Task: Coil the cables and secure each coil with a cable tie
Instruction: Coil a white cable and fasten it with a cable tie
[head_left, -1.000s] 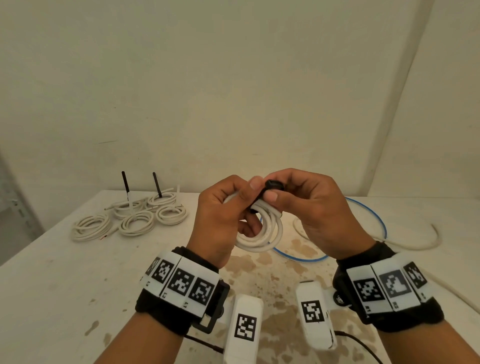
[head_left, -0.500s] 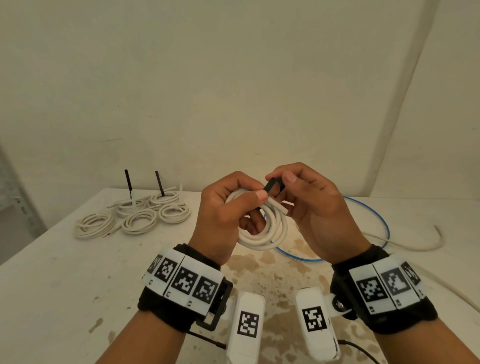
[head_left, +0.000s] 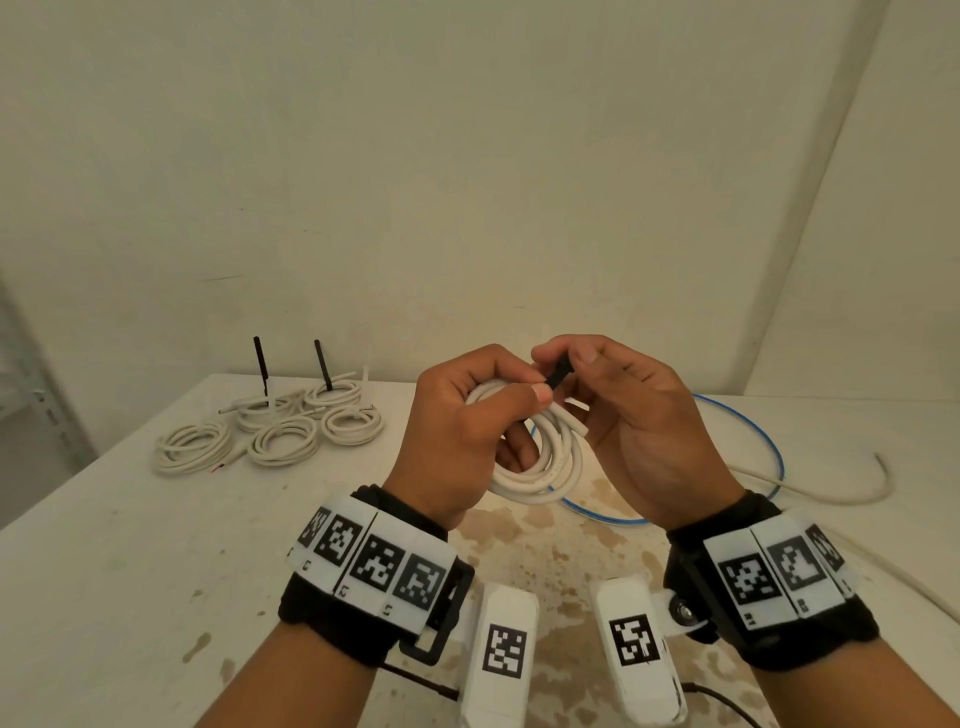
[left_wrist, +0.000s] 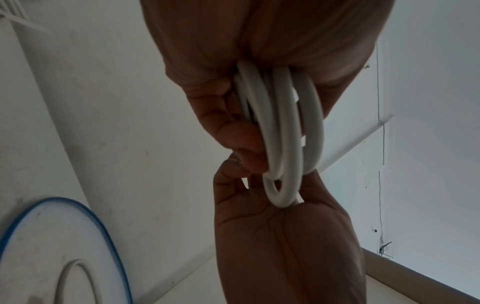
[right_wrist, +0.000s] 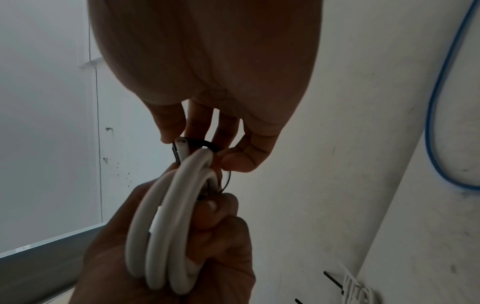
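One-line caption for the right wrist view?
Left hand grips a white cable coil while the right hand pinches a black cable tie looped over it.

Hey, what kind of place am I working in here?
Probably a bare workroom or utility space: a stained white worktable, plain cream walls, and finished white cable coils laid out beside a loose blue cable.

Right hand (right_wrist: 207, 86) pinches black tie (right_wrist: 205, 144) around white coil (right_wrist: 166, 226).

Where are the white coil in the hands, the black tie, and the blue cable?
white coil (head_left: 558, 462): head view, on its lower right loops below the hands.
black tie (head_left: 558, 375): head view, on the strip pinched by the right hand.
blue cable (head_left: 774, 452): head view, on its right curve lying on the table.
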